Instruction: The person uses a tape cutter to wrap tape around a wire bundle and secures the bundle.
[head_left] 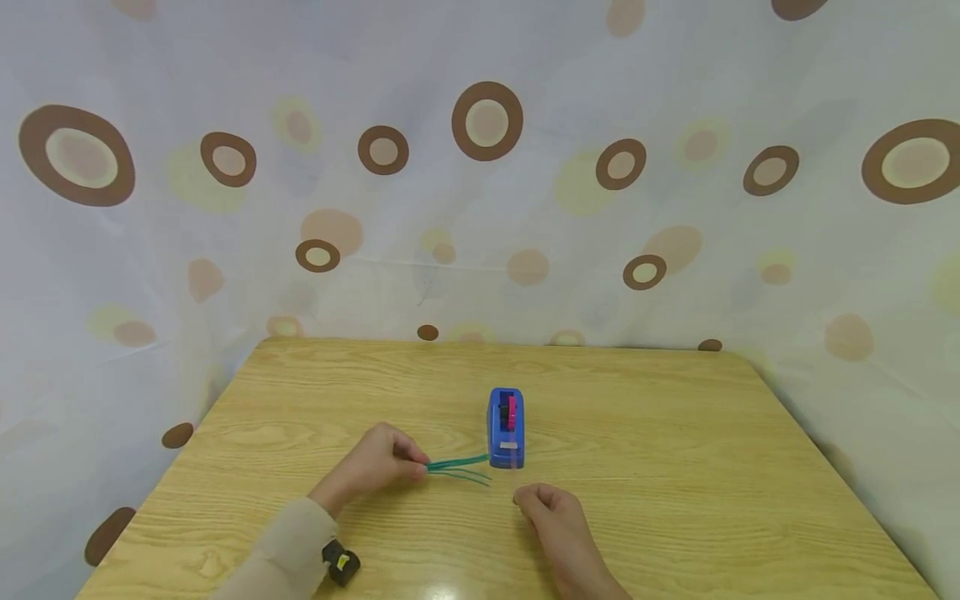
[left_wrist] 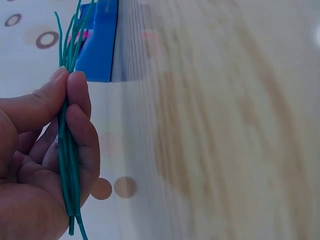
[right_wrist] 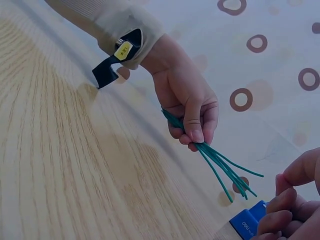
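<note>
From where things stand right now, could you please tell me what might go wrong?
The green strands fan out beyond the left hand, so loose ends might snag the tape strip. That strip, pinched by the right hand, could twist. Neither hand steadies the blue dispenser, so pulling might drag it.

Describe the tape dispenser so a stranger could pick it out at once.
Look at the wood-grain table before the patterned backdrop. Near its middle, just beyond the right hand, sits the tape dispenser. Its chunky blue body and pink wheel set it apart from the thin green strands in the left hand.
</note>
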